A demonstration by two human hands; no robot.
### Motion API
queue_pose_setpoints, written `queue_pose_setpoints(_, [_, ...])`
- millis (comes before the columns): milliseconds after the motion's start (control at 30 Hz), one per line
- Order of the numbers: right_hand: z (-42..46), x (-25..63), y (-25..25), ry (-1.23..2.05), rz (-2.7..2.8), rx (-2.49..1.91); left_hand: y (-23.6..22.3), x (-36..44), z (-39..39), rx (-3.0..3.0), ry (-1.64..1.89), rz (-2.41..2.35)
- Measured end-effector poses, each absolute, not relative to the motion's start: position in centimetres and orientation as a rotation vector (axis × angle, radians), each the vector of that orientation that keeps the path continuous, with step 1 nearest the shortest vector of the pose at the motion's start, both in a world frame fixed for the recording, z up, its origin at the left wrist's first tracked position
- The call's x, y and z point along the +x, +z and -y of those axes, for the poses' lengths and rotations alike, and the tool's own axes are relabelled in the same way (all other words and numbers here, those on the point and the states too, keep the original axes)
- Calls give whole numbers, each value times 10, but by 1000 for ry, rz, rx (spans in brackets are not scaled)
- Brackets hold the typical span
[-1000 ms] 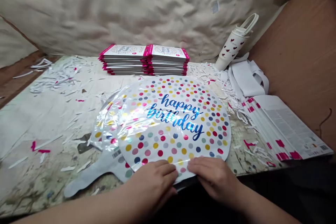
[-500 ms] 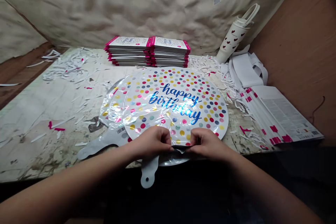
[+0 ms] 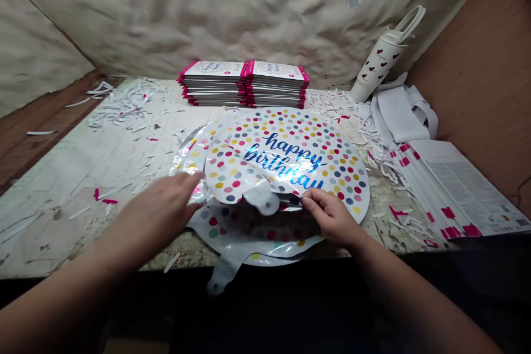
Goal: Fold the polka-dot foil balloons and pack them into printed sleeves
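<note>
A flat white foil balloon [image 3: 286,127] with coloured dots and blue "happy birthday" lettering lies on top of several similar foil balloons on the table. Its lower edge is folded up, and its grey tail [image 3: 265,202] rests across the front. My right hand [image 3: 332,218] pinches that lower edge between thumb and fingers, just right of the tail. At the left rim of the pile, my left hand [image 3: 168,207] is held with thumb and fingers apart, holding nothing visible and a little blurred. The tail of a lower balloon [image 3: 222,274] hangs over the table's front edge.
Two stacks of pink-edged printed packets [image 3: 244,86] stand at the back. A white tumbler with hearts [image 3: 379,63] leans at the back right, beside white paper strips [image 3: 402,116]. Printed sheets [image 3: 473,188] lie at right. Paper shreds [image 3: 133,102] litter the table [image 3: 124,221].
My left hand has let go of the balloon's lower edge and moved left. The edge has been lifted and folded back, exposing the tail. My right hand still pinches it, slightly higher.
</note>
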State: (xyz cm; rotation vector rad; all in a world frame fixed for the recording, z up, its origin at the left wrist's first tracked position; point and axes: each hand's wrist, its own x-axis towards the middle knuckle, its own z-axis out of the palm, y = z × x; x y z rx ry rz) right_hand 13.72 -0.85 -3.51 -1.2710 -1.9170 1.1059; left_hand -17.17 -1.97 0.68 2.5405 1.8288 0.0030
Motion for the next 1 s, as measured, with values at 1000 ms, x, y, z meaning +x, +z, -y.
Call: queue_pose_setpoints(1000, [-72,262,-38,1265,1719,-1494,-41,-203,-72,1540,336,-1588])
